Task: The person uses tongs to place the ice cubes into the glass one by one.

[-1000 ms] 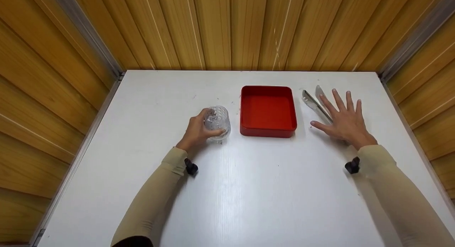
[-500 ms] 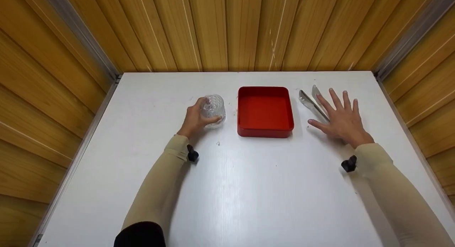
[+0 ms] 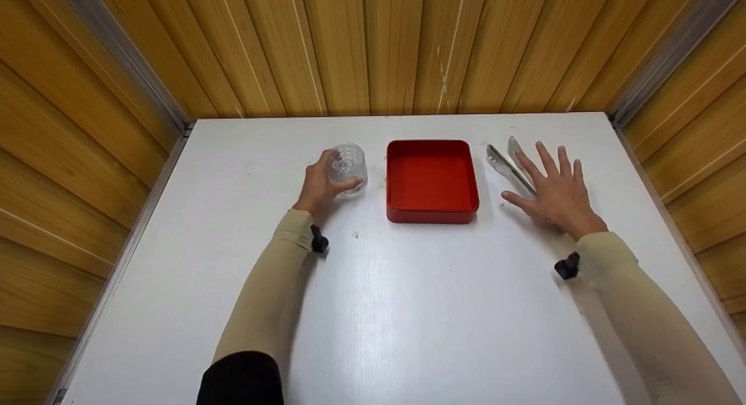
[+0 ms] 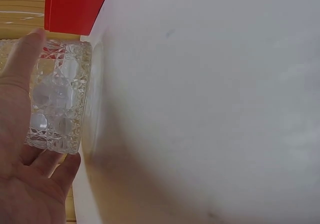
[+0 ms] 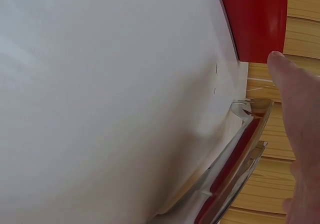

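My left hand (image 3: 320, 183) grips a clear cut-glass tumbler (image 3: 349, 167), thumb on the near side and fingers round the far side. In the left wrist view the tumbler (image 4: 57, 96) has a faceted pattern, and its base is at or very close to the white tabletop. My right hand (image 3: 559, 196) is spread over a pair of metal tongs (image 3: 510, 169), whose two tips point toward the back wall. The hand hides the rear part of the tongs. In the right wrist view the tongs (image 5: 230, 164) lie below the palm, with the thumb apart from them.
A square red tray (image 3: 432, 215) with low walls sits between the two hands, right of the tumbler and left of the tongs. The white table (image 3: 408, 312) meets wood-patterned panels (image 3: 338, 49) at the back and sides. Small specks dot the tabletop.
My left hand has carried the tumbler toward the back of the table. The right hand stays spread over the tongs. The whole head view has shifted slightly.
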`<action>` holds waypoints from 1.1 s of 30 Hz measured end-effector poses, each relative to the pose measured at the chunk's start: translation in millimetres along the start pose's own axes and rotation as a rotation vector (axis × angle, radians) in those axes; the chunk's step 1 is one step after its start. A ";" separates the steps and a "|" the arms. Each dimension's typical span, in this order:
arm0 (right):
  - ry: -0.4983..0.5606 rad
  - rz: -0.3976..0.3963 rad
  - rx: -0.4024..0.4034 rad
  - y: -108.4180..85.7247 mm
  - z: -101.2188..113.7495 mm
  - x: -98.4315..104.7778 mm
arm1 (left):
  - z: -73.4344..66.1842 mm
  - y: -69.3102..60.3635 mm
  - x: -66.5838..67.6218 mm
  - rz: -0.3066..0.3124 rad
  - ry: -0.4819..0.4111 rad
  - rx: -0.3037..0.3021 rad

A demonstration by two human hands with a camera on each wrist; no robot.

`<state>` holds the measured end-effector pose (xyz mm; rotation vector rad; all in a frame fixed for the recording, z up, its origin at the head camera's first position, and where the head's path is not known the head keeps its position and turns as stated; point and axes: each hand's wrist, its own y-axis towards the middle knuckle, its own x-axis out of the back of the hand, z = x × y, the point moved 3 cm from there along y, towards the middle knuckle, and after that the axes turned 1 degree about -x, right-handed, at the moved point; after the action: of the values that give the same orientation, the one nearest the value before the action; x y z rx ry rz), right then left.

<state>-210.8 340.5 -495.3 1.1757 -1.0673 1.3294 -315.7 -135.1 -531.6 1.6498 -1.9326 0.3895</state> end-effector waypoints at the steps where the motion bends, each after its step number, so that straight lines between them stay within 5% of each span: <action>1: 0.002 0.001 0.001 0.5 0.8 -0.3 | 0.3 -0.1 0.2 0.002 -0.001 0.007; 19: 0.042 -0.024 0.007 3.6 0.2 -6.7 | -7.8 -13.8 -2.5 0.014 0.029 0.129; 24: 0.079 -0.055 -0.006 1.4 -6.0 -3.3 | -9.5 -14.0 0.6 0.013 0.059 0.108; 28: 0.091 -0.053 -0.018 -2.8 -10.5 -7.1 | -8.4 -20.8 11.0 0.051 0.071 0.082; 33: 0.092 -0.046 -0.031 -7.9 -15.6 -10.0 | -2.4 -40.0 43.4 0.043 0.169 0.030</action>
<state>-204.2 355.3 -507.4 1.0990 -0.9856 1.3139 -280.0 -176.8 -509.8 1.5434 -1.8469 0.5590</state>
